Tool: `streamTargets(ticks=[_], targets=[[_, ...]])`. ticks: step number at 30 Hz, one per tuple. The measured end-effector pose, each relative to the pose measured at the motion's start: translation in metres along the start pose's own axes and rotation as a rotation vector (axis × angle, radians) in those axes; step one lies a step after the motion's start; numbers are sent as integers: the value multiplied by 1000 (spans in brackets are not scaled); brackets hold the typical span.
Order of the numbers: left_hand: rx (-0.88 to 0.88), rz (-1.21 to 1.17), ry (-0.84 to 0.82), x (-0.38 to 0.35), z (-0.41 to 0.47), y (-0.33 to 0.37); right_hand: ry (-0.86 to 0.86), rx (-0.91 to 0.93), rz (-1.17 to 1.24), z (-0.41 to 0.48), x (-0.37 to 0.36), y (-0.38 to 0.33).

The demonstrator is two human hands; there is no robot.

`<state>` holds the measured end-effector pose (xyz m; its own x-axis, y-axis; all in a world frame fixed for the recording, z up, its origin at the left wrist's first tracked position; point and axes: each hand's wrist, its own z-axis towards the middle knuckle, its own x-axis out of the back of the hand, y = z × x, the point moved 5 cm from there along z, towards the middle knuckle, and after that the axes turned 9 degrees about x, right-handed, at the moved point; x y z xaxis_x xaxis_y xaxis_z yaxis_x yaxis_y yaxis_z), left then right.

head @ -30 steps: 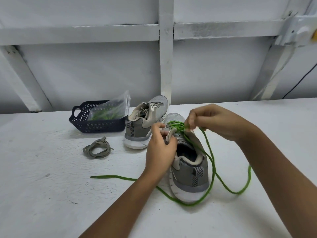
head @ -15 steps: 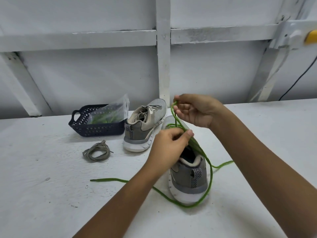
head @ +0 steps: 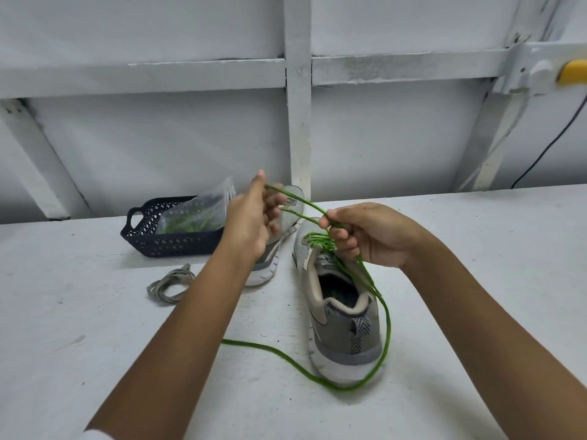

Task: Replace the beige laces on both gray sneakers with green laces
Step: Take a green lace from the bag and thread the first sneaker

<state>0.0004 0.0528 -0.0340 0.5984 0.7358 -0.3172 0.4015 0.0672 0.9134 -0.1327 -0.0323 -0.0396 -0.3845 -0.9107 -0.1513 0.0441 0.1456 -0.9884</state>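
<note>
Across the back runs a white beamed wall [head: 158,138], above a scuffed white table [head: 476,249]. 2 gray sneakers stand there: the near sneaker [head: 346,322], with a green lace [head: 387,331] through its front eyelets, and the far sneaker [head: 266,271], partly hidden by the left hand [head: 254,217], which pinches that lace. The right hand [head: 371,233] grips it too. At the left sit a navy basket [head: 165,242], bagged green laces [head: 193,214] and a coiled beige lace [head: 171,282].

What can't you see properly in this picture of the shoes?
Head view, the only one:
- Far sneaker: the left hand and its forearm cover most of it, so its lacing is hidden.
- Green lace: one end runs behind the left forearm.
- Bag in the basket: something green inside, blurred by the plastic.
- Yellow object: cut off by the right edge.
</note>
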Motion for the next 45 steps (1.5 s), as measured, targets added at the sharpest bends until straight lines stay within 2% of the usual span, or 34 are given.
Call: streamTargets(ticks=[2,5,8,13,17,19,22,26,30,32,36,40,45], targets=[[38,199,-58,-8,-6,-16,-8,-7,-5,2,-2,0],[-49,380,-158,-20,-15,-27,-15,-19,-18,4,-7,0],[-93,315,-169,-21,-14,-23,-8,-20,-21,5,-9,1],[-28,61,-38,-9,4,-1,3,-21,28,-1,0,2],[-46,-6,62,1,16,14,20,5,54,-11,11,1],[-52,156,82,-1,15,15,30,19,58,-15,16,0],[-77,603,148,-8,6,6,70,70,66,-21,25,0],[-372,1172,199,-26,-19,-18,264,161,31,-27,44,6],[-359,1430,109,-44,-38,-54,379,180,-185,-29,51,20],[-345,1447,106,-45,-40,-60,420,200,-263,-30,50,24],[-294,1372,103,-42,-39,-63,463,270,-180,-30,43,34],[-206,1169,80,-39,-36,-69,535,310,-109,-30,40,47],[-190,977,94,-34,-34,-73,601,387,-83,-34,40,49]])
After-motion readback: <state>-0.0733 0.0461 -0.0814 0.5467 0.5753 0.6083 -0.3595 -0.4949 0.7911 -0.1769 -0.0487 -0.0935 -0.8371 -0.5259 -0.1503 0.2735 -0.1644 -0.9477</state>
